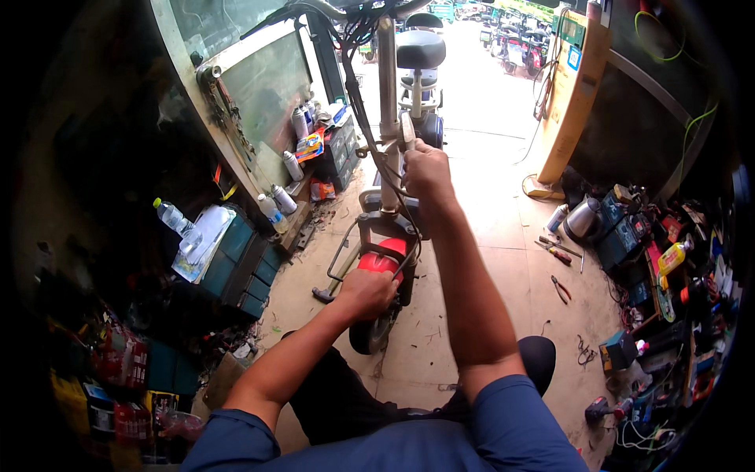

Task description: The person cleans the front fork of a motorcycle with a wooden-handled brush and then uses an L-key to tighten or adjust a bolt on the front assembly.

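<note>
An electric scooter stands upright in front of me, its grey steering column (388,86) rising toward the handlebar at the top. At the front wheel (368,334), my left hand (366,294) has its fingers curled against the red front mudguard (384,255), close to the fork. Higher up, my right hand (427,168) is closed around a pale, rounded piece (406,132) beside the column; its exact kind is unclear. Black cables (354,86) hang along the column near that hand, and a bent metal bar (336,256) sticks out left of the mudguard.
To the left are stacked batteries (236,263), a plastic bottle (169,212) and several spray cans (292,167). On the right lie pliers (560,289), a screwdriver (555,252), a metal kettle (583,218) and a cordless drill (602,409). A tall yellowish box (572,102) stands by the doorway.
</note>
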`<act>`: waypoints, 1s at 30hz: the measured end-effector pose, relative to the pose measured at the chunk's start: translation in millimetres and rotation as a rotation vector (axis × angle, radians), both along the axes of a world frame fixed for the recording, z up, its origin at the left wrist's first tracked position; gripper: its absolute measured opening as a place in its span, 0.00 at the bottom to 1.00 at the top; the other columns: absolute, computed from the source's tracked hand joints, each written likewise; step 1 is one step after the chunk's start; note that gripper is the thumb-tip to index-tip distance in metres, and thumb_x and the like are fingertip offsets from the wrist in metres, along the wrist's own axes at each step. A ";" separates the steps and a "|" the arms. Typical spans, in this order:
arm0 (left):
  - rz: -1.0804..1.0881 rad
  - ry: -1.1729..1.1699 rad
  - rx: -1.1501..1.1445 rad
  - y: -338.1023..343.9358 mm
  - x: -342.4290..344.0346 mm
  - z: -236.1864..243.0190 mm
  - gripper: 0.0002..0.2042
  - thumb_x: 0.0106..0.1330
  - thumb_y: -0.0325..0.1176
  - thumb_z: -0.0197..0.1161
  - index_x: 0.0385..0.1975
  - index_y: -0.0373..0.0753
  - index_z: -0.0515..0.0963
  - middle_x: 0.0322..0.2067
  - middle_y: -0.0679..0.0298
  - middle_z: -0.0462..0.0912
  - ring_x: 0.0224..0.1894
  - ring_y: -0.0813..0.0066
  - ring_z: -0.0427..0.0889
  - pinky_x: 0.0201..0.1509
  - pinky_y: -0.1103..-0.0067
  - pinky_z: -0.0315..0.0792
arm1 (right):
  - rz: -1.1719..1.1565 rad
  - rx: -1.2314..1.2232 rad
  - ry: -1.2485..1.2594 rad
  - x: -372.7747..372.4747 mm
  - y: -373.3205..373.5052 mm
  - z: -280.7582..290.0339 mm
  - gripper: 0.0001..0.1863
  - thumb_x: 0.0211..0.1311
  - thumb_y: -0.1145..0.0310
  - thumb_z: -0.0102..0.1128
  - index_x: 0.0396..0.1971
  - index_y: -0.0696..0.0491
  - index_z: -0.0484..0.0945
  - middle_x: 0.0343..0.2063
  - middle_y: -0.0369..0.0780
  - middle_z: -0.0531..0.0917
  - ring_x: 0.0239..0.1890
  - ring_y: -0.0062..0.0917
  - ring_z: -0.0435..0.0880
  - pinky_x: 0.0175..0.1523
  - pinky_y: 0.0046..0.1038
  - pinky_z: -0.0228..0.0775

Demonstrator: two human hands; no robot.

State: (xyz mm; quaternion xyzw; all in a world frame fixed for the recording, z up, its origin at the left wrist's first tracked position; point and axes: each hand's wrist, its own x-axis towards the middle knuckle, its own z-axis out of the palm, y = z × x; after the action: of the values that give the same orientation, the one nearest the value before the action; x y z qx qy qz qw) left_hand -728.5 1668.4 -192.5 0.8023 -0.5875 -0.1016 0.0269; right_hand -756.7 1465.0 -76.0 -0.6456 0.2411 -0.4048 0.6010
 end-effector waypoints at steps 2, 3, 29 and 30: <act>-0.042 -0.043 -0.004 18.6 10.1 -25.7 0.20 0.80 0.48 0.52 0.33 0.41 0.83 0.30 0.49 0.89 0.33 0.45 0.90 0.37 0.54 0.82 | 0.099 0.066 0.002 -9.5 29.0 -1.3 0.16 0.68 0.71 0.50 0.43 0.69 0.79 0.24 0.51 0.84 0.25 0.36 0.83 0.34 0.40 0.73; -0.063 -0.073 -0.021 22.3 19.5 -32.7 0.20 0.80 0.47 0.52 0.32 0.41 0.83 0.30 0.49 0.89 0.33 0.45 0.90 0.36 0.54 0.82 | 0.003 -0.089 0.072 -14.6 59.0 -12.5 0.18 0.70 0.69 0.50 0.48 0.68 0.80 0.26 0.50 0.86 0.26 0.37 0.84 0.35 0.41 0.74; -0.050 -0.073 -0.055 -6.6 -1.0 -7.7 0.19 0.78 0.47 0.54 0.32 0.40 0.84 0.26 0.50 0.88 0.29 0.47 0.90 0.33 0.53 0.81 | 0.015 0.241 -0.122 18.4 -14.9 2.5 0.27 0.69 0.69 0.46 0.60 0.72 0.77 0.18 0.39 0.73 0.22 0.21 0.72 0.28 0.35 0.70; -0.023 -0.064 -0.041 -4.0 4.6 -9.4 0.19 0.78 0.47 0.54 0.32 0.40 0.84 0.26 0.50 0.88 0.29 0.47 0.90 0.33 0.53 0.81 | 0.030 0.168 -0.107 17.6 0.8 -3.7 0.28 0.70 0.68 0.47 0.62 0.72 0.75 0.20 0.42 0.77 0.23 0.25 0.76 0.30 0.36 0.72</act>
State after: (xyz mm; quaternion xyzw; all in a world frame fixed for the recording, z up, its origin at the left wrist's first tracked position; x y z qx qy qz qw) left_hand -723.9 1664.3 -201.9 0.7977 -0.5992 -0.0640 0.0232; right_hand -739.2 1465.7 -79.7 -0.5740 0.2322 -0.4080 0.6709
